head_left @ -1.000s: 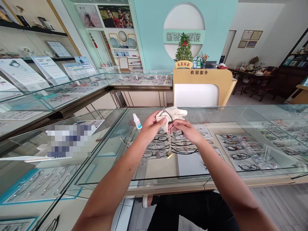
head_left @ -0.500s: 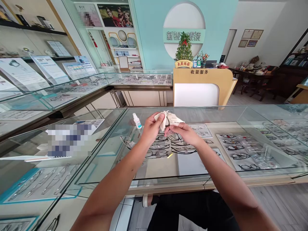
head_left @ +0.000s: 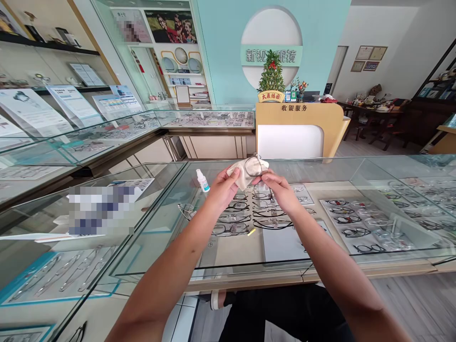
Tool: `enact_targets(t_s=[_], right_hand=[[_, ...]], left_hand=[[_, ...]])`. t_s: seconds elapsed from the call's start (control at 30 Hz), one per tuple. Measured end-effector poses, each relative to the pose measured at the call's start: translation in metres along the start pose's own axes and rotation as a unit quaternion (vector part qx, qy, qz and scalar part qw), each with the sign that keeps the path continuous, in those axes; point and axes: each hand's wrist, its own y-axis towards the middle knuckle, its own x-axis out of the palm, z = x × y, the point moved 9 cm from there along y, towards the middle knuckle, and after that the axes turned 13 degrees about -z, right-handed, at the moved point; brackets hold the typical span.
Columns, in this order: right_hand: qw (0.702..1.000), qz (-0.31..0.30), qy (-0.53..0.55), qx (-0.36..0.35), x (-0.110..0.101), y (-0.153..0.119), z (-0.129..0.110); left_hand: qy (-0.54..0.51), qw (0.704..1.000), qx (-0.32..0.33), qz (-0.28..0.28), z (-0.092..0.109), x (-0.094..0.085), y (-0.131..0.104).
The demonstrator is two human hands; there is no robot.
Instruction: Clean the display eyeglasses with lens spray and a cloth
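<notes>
A cream wiping cloth is pinched in my left hand, fingers closed on it. Raised above the glass counter is a pair of thin-rimmed eyeglasses, one round lens showing against the cloth. My right hand grips the eyeglasses by their right side, and part of the frame is hidden behind its fingers. To the left of my left hand, a small white spray bottle stands upright on the glass. Below my hands, several pairs of glasses lie in rows.
The glass display counter runs across in front of me. More frames sit on a white tray at the right. Leaflets lie on the left counter. A wooden cashier desk stands beyond.
The cloth has opened out from a bunched fold, and a round lens of the eyeglasses now shows against it. My right hand has turned slightly and shifted right.
</notes>
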Motion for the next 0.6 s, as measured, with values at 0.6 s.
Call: enact_targets(t_s=[0.6], right_hand=[[0.996,0.049,0.075,0.014,0.003,-0.004,0.02]], left_hand=[[-0.127,0.982,-0.137,-0.036,-0.06,0.035,-0.019]])
